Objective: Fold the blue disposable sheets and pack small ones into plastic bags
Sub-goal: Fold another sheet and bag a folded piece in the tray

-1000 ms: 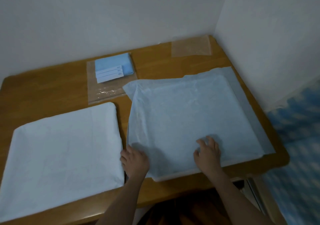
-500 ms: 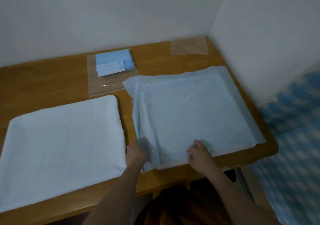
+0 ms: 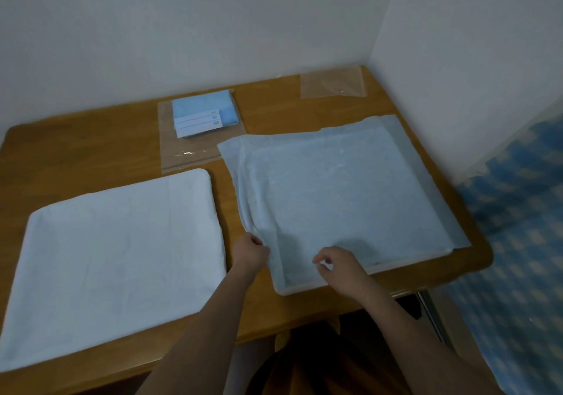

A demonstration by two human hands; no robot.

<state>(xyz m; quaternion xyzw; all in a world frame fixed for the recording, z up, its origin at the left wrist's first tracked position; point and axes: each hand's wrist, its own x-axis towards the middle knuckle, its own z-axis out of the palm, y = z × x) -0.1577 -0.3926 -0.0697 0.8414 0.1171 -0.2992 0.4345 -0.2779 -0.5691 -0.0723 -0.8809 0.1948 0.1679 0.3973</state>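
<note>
On the right half of the wooden table (image 3: 274, 102) lay a stack of thin pale-blue disposable sheets (image 3: 344, 193), its near left corner pinched and lifted in the left hand (image 3: 250, 253). The right hand (image 3: 342, 268) rested at the stack's near edge with fingers curled, apparently nipping the top sheet. A thick folded white pile (image 3: 115, 257) lay left, and small folded blue sheets (image 3: 203, 115) sat on a clear plastic bag (image 3: 195, 151) behind.

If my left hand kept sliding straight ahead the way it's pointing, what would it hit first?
The left hand is already at the near left edge of the top blue sheet, so it would probably push into that sheet first.
</note>
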